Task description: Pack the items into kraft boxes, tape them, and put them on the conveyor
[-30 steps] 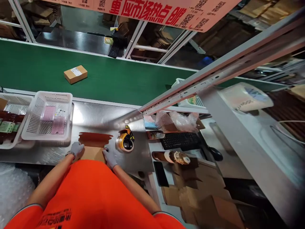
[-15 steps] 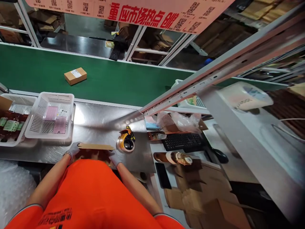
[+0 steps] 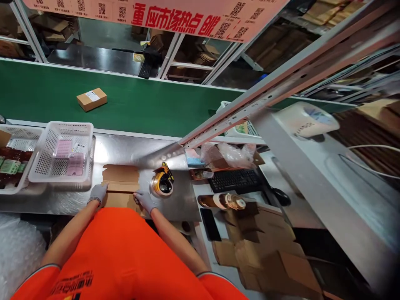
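Observation:
A brown cardboard box point(image 3: 121, 183) stands on the steel worktable point(image 3: 125, 154) right in front of me, its far flap lying open and flat. My left hand point(image 3: 98, 192), in a grey glove, grips the box's left side. On the right side sits my right hand point(image 3: 144, 201), also gloved, with fingers pressed to the box's edge. A yellow and black tape dispenser point(image 3: 161, 182) rests just right of the box.
Two white mesh baskets point(image 3: 62, 152) with pink packets and bottles stand at the left. A labelled parcel point(image 3: 91, 98) lies on the green conveyor point(image 3: 140, 104). A keyboard point(image 3: 234, 180), a bottle point(image 3: 221, 201) and flat cartons point(image 3: 262, 250) fill the right side. Bubble wrap point(image 3: 18, 246) lies lower left.
The box's far flap stood up half a second ago and now lies folded back flat. Both hands stayed at the box's sides. The parcel on the conveyor appears slightly further left.

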`<move>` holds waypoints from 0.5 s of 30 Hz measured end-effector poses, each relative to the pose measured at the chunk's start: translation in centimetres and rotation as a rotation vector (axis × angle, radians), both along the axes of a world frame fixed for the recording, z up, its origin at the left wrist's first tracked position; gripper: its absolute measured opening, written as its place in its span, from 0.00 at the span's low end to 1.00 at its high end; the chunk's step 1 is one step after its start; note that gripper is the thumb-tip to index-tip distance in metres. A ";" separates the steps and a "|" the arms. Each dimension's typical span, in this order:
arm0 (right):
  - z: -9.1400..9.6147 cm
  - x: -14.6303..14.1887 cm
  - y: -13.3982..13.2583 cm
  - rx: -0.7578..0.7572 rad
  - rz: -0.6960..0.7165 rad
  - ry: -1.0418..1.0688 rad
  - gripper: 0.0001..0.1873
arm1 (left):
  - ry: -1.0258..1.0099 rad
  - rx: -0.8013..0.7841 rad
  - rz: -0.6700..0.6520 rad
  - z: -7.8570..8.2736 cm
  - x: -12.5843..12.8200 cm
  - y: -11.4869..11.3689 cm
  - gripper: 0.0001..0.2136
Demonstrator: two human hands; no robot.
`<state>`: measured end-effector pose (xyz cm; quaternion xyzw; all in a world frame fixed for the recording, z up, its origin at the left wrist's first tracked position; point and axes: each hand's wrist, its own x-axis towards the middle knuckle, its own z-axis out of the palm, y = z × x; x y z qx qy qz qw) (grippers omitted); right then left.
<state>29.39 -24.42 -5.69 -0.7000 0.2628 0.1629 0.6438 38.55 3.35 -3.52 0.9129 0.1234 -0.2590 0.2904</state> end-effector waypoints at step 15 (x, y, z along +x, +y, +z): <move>1.4 0.2 0.4 -0.043 -0.032 0.000 0.18 | -0.250 0.087 -1.243 0.4 -1.7 0.0 0.46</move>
